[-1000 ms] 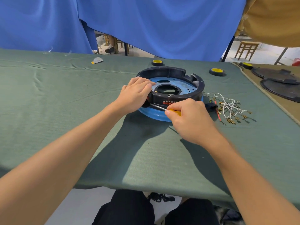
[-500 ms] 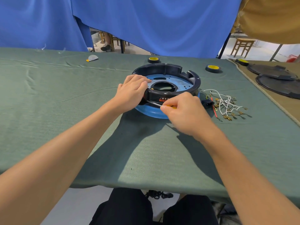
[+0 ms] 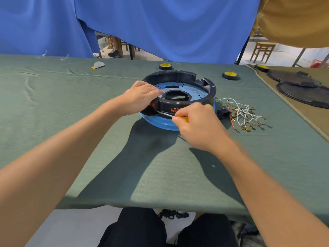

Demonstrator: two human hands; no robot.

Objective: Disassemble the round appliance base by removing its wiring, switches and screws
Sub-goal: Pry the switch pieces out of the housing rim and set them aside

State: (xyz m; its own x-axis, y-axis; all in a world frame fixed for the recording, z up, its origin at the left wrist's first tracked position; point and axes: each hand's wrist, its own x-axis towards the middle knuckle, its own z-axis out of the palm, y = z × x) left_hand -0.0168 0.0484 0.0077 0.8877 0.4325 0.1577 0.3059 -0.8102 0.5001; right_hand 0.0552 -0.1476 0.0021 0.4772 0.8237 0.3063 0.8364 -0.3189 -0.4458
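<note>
Pinching one screwdriver [image 3: 167, 114] by its yellow handle in the right grip [image 3: 199, 127]. The shaft is pointing left along the front wall of the one round base [image 3: 195, 97], which is sitting on the bench [image 3: 89, 139] just beyond. The left grip [image 3: 140, 98], at the tip end, is clamping the rim. Lying right of the right grip: one wire bundle [image 3: 243, 113] and one black socket [image 3: 222, 114]. Sitting farther off: three yellow-topped discs [image 3: 229, 75].
</note>
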